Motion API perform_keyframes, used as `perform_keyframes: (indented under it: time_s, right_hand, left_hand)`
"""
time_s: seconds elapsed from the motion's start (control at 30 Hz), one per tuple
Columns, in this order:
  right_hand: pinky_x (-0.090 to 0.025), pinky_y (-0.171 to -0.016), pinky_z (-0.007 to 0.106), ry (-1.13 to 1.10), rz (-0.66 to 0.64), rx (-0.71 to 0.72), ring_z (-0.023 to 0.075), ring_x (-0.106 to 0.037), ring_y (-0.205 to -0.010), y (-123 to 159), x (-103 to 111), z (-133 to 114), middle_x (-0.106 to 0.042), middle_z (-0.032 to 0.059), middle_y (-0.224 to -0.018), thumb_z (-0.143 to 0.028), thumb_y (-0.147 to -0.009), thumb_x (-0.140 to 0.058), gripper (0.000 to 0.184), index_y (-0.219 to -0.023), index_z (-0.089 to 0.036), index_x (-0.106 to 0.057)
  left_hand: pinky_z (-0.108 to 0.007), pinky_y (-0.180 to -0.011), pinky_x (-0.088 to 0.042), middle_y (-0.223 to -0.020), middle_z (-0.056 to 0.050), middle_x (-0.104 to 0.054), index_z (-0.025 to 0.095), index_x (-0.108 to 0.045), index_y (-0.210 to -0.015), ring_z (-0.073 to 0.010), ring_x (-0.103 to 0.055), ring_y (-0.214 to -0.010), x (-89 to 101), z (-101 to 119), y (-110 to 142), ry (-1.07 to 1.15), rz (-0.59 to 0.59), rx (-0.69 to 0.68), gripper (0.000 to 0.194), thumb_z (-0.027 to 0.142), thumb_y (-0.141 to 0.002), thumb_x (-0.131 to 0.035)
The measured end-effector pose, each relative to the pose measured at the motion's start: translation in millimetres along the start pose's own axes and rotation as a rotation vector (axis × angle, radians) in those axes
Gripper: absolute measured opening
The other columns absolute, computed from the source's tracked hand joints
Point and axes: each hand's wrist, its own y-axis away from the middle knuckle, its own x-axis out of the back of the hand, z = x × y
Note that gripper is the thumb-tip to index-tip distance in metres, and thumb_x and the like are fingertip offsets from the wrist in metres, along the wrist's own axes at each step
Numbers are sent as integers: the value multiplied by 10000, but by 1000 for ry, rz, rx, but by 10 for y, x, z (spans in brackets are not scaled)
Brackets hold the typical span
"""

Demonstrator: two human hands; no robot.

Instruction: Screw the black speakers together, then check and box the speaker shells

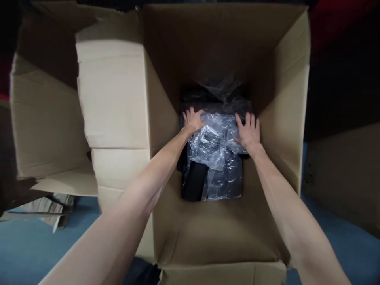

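Both my arms reach down into a deep open cardboard box (285, 99). At its bottom lies a dark item wrapped in clear crinkled plastic (215, 158). My left hand (192, 119) rests on the package's upper left corner with fingers spread. My right hand (249, 132) lies flat on its upper right part, fingers apart. More dark, plastic-wrapped items (219, 93) lie behind it against the far wall.
The box's left flap (113, 95) is folded outward. Another open cardboard box (44, 118) stands to the left, with flattened cardboard (44, 209) below it on the blue floor (26, 249). A further cardboard piece (347, 174) is at the right.
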Motion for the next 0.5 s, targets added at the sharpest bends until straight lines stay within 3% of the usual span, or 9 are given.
perform_keyframes:
  time_s: [0.07, 0.1, 0.17, 0.23, 0.3, 0.37, 0.43, 0.5]
  right_hand:
    - [-195, -1278, 717, -17, -66, 15, 454, -354, -1557, -143, -224, -20, -387, 223, -1672, -164, -834, -779, 882, -1635, -219, -414]
    - [-212, -1282, 692, -44, -88, 3, 409, -464, -1490, -67, -371, -47, -506, 205, -1589, -158, -891, -704, 755, -1604, -206, -458]
    - [-336, -1260, 573, -88, -100, -32, 314, -626, -1305, 340, -629, -99, -645, 177, -1429, -140, -975, -528, 575, -1549, -168, -517]
    - [-494, -1132, 433, -128, -115, -54, 271, -694, -1147, 905, -727, -107, -714, 153, -1296, -148, -974, -476, 486, -1440, -150, -614]
    - [-577, -980, 361, -166, -117, -53, 265, -716, -1058, 1352, -624, -51, -742, 135, -1207, -184, -934, -515, 411, -1305, -152, -690]
    - [-573, -1021, 351, -192, -55, -43, 265, -694, -1158, 1454, -357, 32, -717, 146, -1269, -218, -928, -510, 435, -1327, -130, -661]
    - [-513, -1148, 380, -221, 57, -8, 271, -618, -1323, 1128, 5, 66, -628, 170, -1431, -261, -955, -502, 567, -1498, -99, -523]
    - [-503, -1169, 459, -228, 127, 45, 320, -592, -1356, 456, 356, -8, -487, 192, -1579, -301, -940, -593, 794, -1663, -130, -314]
  left_hand:
    - [-647, -1257, -338, -1531, -167, -577, 175, -751, -1224, -431, -518, -1460, -155, -123, 20, 27, -49, 27, 424, 61, -816, -752]
    - [-602, -1216, -418, -1451, -152, -639, 167, -750, -1194, -385, -590, -1389, -251, -158, 126, 47, -68, 34, 360, 79, -845, -750]
    - [-529, -1125, -519, -1305, -109, -716, 156, -733, -1148, -295, -673, -1251, -413, -148, 465, 103, -80, 48, 239, 117, -912, -729]
    - [-464, -1049, -563, -1180, -68, -746, 153, -710, -1109, -236, -704, -1134, -483, -35, 876, 173, -52, 77, 188, 84, -938, -672]
    - [-365, -971, -580, -1080, -42, -751, 164, -691, -1076, -200, -716, -1033, -466, 131, 1256, 251, 0, 116, 271, -8, -894, -589]
    - [-290, -890, -582, -1011, -22, -745, 183, -670, -1078, -175, -720, -938, -411, 282, 1520, 324, 51, 153, 387, -64, -820, -520]
    - [-266, -870, -584, -1023, -19, -737, 198, -644, -1149, -168, -722, -920, -364, 372, 1589, 377, 96, 190, 484, -74, -778, -493]
    - [-282, -939, -581, -1159, -59, -719, 195, -582, -1314, -187, -720, -1042, -340, 383, 1421, 398, 144, 242, 596, -64, -785, -495]
